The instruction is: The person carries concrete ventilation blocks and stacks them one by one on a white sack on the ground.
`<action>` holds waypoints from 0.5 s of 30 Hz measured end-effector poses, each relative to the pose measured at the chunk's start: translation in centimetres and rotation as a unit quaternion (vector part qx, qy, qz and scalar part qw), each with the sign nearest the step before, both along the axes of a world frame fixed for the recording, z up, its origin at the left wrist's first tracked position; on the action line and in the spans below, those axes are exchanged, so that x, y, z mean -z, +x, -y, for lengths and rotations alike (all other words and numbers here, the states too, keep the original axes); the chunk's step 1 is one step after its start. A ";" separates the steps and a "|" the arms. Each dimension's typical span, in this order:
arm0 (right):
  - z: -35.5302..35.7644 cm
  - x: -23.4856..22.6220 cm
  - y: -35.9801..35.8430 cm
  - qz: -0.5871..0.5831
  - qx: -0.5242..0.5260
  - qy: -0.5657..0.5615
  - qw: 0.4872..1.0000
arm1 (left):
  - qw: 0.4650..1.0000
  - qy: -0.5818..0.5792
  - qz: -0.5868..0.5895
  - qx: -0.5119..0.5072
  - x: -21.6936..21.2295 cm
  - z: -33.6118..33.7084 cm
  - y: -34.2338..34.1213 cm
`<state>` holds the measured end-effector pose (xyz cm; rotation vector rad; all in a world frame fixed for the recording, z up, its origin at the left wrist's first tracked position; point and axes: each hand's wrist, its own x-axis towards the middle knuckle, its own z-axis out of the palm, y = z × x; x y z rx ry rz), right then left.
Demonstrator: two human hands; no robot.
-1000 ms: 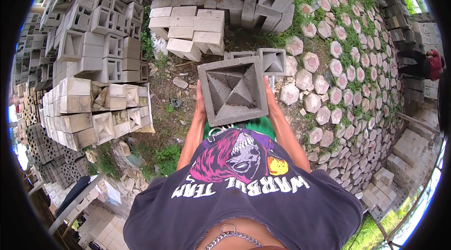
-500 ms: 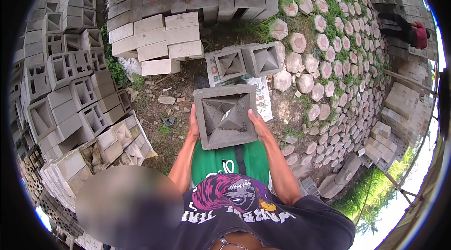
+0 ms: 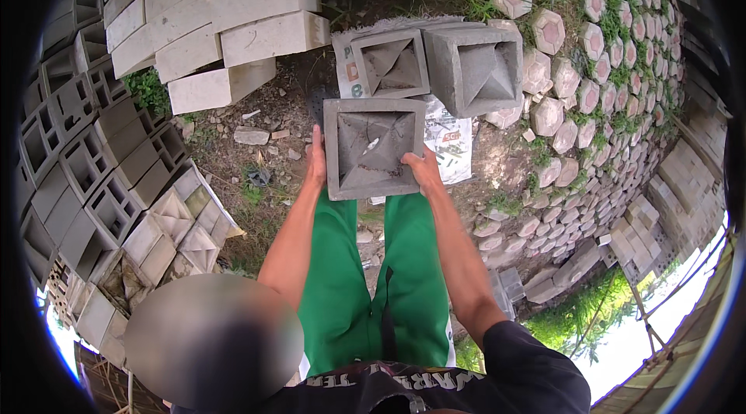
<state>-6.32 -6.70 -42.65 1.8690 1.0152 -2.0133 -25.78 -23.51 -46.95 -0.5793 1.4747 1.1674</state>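
Observation:
Between my hands is a square grey concrete block (image 3: 350, 177) with a pyramid-shaped recess and a small white fleck inside. My left hand (image 3: 315, 159) presses along its left side, fingers pointing away from me. On the opposite side my right hand (image 3: 423, 169) grips it, the thumb hooked over the rim and the other fingers mostly hidden. Just beyond it, two similar blocks, one on the left (image 3: 424, 64) and a taller-looking one on the right (image 3: 457, 76), stand side by side on a printed white sack (image 3: 454, 151). The held block overlaps part of the sack.
Pale solid bricks (image 3: 264, 37) are stacked at the far left. Hollow blocks (image 3: 85, 165) pile up along the left side. Rows of hexagonal pavers (image 3: 550, 31) cover the grassy ground on the right. Small rubble (image 3: 252, 136) lies on the soil left of my hands.
Both hands have carried the block away from my body, toward the two blocks on the sack. My view has tilted and come closer to those blocks; my green-clad legs show more.

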 end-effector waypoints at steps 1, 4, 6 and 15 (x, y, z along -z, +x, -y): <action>-1.1 2.2 -0.3 0.003 -0.027 0.020 0.999 | 1.000 0.004 0.011 -0.011 2.6 -0.4 0.2; -4.0 8.1 -1.4 0.007 -0.065 0.078 0.995 | 0.999 0.012 0.023 -0.046 9.8 -2.2 0.3; -5.0 9.9 -3.5 -0.045 -0.085 0.130 0.987 | 0.999 0.019 0.009 -0.049 13.6 -2.4 -0.8; -10.7 14.2 -6.6 -0.059 -0.144 0.226 0.962 | 0.983 0.136 0.041 -0.114 14.8 -9.4 -2.1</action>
